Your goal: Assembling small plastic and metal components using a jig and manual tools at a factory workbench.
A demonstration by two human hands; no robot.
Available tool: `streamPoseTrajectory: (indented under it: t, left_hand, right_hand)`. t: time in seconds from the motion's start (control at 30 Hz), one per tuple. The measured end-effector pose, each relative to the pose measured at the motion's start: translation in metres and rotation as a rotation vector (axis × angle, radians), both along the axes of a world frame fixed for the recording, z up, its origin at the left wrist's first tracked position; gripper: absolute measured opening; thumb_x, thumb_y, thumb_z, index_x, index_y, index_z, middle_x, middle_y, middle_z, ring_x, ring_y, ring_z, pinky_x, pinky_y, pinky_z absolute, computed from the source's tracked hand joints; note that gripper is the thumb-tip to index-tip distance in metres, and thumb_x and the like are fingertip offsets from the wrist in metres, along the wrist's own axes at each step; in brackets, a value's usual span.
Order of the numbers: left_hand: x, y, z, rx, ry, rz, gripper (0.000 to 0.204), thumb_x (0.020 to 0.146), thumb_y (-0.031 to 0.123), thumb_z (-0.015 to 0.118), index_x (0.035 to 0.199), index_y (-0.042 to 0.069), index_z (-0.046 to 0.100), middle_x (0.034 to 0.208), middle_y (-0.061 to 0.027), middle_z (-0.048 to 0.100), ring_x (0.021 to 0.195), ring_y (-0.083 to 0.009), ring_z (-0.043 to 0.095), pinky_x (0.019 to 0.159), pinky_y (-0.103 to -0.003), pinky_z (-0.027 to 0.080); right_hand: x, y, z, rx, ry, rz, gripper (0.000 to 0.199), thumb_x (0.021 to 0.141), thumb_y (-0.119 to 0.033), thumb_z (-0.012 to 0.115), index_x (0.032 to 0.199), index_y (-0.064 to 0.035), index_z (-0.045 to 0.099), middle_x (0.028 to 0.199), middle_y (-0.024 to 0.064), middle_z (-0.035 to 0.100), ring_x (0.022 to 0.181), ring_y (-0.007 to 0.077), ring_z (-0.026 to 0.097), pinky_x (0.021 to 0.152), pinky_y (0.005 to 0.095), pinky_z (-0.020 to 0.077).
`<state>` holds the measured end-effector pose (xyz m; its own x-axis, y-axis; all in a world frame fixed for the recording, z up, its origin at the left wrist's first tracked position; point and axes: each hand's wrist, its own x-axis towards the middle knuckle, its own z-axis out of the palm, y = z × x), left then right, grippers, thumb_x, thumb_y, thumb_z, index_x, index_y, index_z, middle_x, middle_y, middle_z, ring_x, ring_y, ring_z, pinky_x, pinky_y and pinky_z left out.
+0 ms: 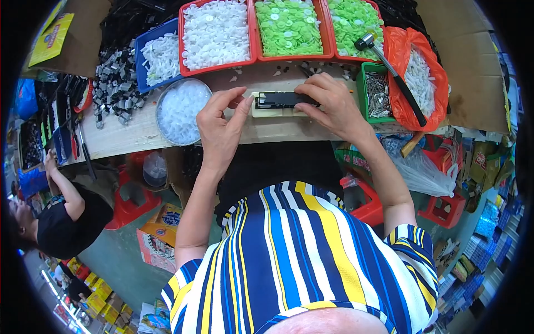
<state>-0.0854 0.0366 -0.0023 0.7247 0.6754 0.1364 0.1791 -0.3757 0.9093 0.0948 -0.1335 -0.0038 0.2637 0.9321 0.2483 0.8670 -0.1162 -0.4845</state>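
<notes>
A long black plastic part [278, 100] lies on a cream-coloured block [268, 113] at the middle of the bench. My right hand [334, 106] grips its right end between thumb and fingers. My left hand [222, 119] is beside the left end of the block, its thumb and forefinger brought close together in a pinch. Whatever is between those fingertips is too small to make out. To the left of my left hand stands a round bowl [161, 119] of translucent white pieces. Directly behind the block are red trays of small white pieces [217, 33] and green pieces [286, 28].
A blue tray [140, 61] of white parts and a heap of black and grey pieces [114, 78] are on the left. On the right are a green tray [364, 92] of metal pins, an orange bag [397, 44] and a hammer [405, 92]. Another person [69, 222] sits at left.
</notes>
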Motion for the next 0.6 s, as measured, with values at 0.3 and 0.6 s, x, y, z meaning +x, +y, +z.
streamPoseTrajectory:
  t: [0.3, 0.6]
  left_hand:
    - [0.005, -0.006, -0.002, 0.224, 0.009, -0.040, 0.018, 0.083, 0.008, 0.074, 0.099, -0.001, 0.072, 0.090, -0.0123, 0.068, 0.089, -0.0267, 0.064, 0.078, -0.036, 0.050]
    - [0.031, -0.026, -0.029, 0.836, -0.061, -0.431, 0.023, 0.080, 0.004, 0.064, 0.101, -0.004, 0.067, 0.103, -0.0134, 0.063, 0.103, -0.0308, 0.061, 0.085, -0.041, 0.050]
  right_hand:
    - [-0.004, 0.003, -0.008, -0.014, -0.016, 0.003, 0.025, 0.083, -0.021, 0.072, 0.103, -0.0076, 0.066, 0.097, 0.0059, 0.058, 0.099, 0.0256, 0.058, 0.078, 0.0405, 0.0463]
    - [0.009, -0.011, -0.003, 0.171, -0.006, -0.082, 0.029, 0.080, -0.019, 0.074, 0.104, -0.0050, 0.065, 0.099, 0.0118, 0.061, 0.096, 0.0305, 0.061, 0.078, 0.0419, 0.0502]
